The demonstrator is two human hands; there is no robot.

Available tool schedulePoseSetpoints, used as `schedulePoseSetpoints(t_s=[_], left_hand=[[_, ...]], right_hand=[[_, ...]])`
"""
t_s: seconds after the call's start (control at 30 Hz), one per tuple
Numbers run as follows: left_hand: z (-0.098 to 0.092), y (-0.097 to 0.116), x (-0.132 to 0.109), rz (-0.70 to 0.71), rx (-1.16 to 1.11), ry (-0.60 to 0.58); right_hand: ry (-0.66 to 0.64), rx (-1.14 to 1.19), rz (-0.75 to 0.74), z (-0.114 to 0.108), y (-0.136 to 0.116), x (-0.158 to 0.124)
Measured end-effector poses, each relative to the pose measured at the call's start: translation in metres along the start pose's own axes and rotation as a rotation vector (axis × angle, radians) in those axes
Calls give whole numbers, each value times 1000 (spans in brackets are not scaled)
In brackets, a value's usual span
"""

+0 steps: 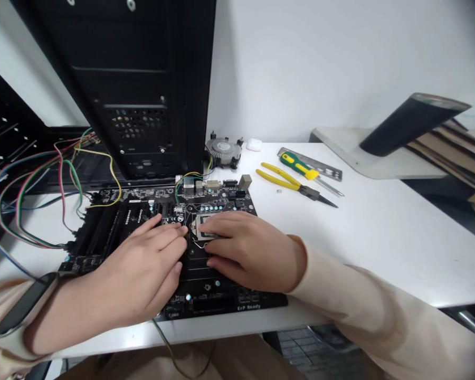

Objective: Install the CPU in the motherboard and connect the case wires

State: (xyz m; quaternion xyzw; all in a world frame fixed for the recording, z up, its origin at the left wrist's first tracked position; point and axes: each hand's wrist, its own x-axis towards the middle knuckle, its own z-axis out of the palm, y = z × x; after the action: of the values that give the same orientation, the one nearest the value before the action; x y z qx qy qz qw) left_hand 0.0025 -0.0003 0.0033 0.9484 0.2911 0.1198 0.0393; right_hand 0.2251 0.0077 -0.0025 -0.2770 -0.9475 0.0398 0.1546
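Observation:
A black motherboard (198,279) lies flat on the white table under both hands. My left hand (150,264) rests across it, fingers stretched towards the CPU socket and nothing visibly held. From the other side, my right hand (247,248) reaches over the CPU socket (204,220), its index fingertip on the metal socket plate. Its other fingers lie apart by the thin wire lever (198,245) at the socket's near side; whether they touch the lever is hard to make out. Part of the socket is hidden beneath the right fingers. Coloured wires (69,169) plug into the board's left edge.
An open black computer case (142,79) stands behind the board, with a CPU cooler fan (224,152) beside it. To the right lie yellow-handled pliers (282,177), a green-yellow screwdriver (301,165) and a metal plate (332,171). A monitor stand (396,132) is farther right.

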Motion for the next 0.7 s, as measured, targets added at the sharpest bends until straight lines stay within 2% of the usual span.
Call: schedulePoseSetpoints(t_s=[0.17, 0.23, 0.3, 0.4, 0.5, 0.6, 0.7], left_hand=[[2, -2, 0, 11, 44, 3], [2, -2, 0, 10, 51, 8], [3, -2, -1, 2, 59, 16], [1, -1, -1, -2, 60, 16], [-1, 0, 1, 0, 52, 0], [-3, 1, 1, -24, 32, -11], [-2, -1, -1, -35, 13, -19]], right_hand=[[-37, 31, 10, 1, 2, 1], [-12, 85, 7, 0, 4, 1], [75, 185, 8, -2, 9, 1], [293, 315, 56, -7, 19, 0], [455, 310, 144, -12, 30, 0], [496, 251, 220, -11, 40, 1], [467, 172, 237, -6, 45, 1]])
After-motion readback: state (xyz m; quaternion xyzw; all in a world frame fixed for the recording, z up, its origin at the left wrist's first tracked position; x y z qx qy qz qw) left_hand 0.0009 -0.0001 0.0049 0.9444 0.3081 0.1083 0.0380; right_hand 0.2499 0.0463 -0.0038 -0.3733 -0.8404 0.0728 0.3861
